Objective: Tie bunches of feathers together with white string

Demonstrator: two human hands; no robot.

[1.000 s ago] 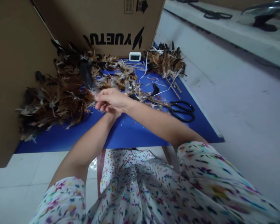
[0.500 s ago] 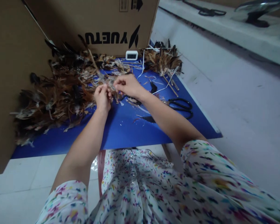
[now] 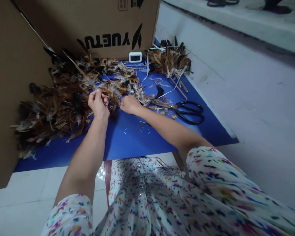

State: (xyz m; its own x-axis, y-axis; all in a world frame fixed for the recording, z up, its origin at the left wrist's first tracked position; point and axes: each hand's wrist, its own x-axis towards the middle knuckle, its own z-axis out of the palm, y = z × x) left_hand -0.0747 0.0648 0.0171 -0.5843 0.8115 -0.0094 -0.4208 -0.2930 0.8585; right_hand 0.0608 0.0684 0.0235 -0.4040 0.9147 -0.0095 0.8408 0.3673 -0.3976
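My left hand (image 3: 98, 104) is closed in a pinch at the base of a long brown feather (image 3: 75, 64). That feather slants up and to the left, with grey fluff near my fingertips. My right hand (image 3: 129, 105) lies low over the table, fingers curled together at the edge of the loose feathers (image 3: 113, 87). Whatever those fingers hold, if anything, is hidden. A big heap of brown and black feathers (image 3: 61, 101) spreads to the left of my hands. Black-handled scissors (image 3: 190, 111) rest beyond my right forearm, blades pointing left among scraps.
A blue table (image 3: 127, 137) carries everything. Cardboard boxes (image 3: 64, 19) stand behind and at left. A small white digital clock (image 3: 135, 57) sits at the back. Bundled feathers on sticks (image 3: 170, 60) and white string (image 3: 147, 64) lie back right, beside a pale wall (image 3: 223, 78).
Both hands have drawn apart: the left moved left with the feather, which leans further left now. My right hand lowered towards the table. The view shifted slightly.
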